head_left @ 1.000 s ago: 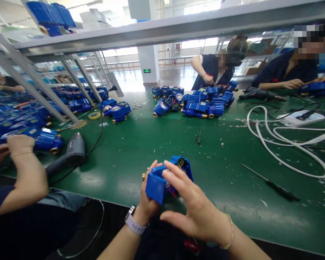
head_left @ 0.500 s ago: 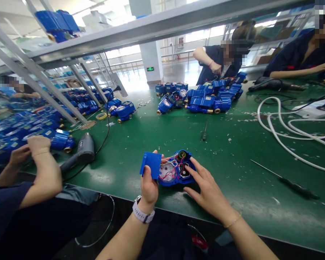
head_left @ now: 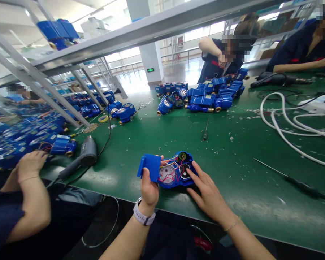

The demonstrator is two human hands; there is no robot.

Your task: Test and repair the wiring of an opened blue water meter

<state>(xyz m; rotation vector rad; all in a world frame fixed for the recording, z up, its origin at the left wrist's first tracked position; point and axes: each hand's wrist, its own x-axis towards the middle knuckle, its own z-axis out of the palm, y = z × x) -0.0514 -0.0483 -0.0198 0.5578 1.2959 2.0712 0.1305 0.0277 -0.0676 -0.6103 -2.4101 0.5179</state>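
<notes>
An opened blue water meter [head_left: 170,185] lies on the green bench before me. Red, white and yellow wires, a round green-rimmed part and a black square module show inside its housing. My left hand [head_left: 149,187] pinches a flat blue cover [head_left: 152,167] at the meter's left end, thumb on top, other fingers mostly hidden behind. Over the right end is my right hand [head_left: 209,195], fingers spread. Its index fingertip touches the black module, another finger lies along the housing's right rim, and the thumb is stretched out by the near side.
Two screwdrivers [head_left: 298,183] [head_left: 205,134] lie on the bench. A grey heat gun [head_left: 89,151] is at left, beside a co-worker's hands [head_left: 34,164]. Blue meters [head_left: 203,101] are piled at the back, and white cable [head_left: 284,133] coils at right. A metal shelf [head_left: 141,36] crosses above.
The blue cover in my left hand has tilted slightly and shifted a little left. My right hand keeps its place on the meter. At left, the co-worker's arms have lowered.
</notes>
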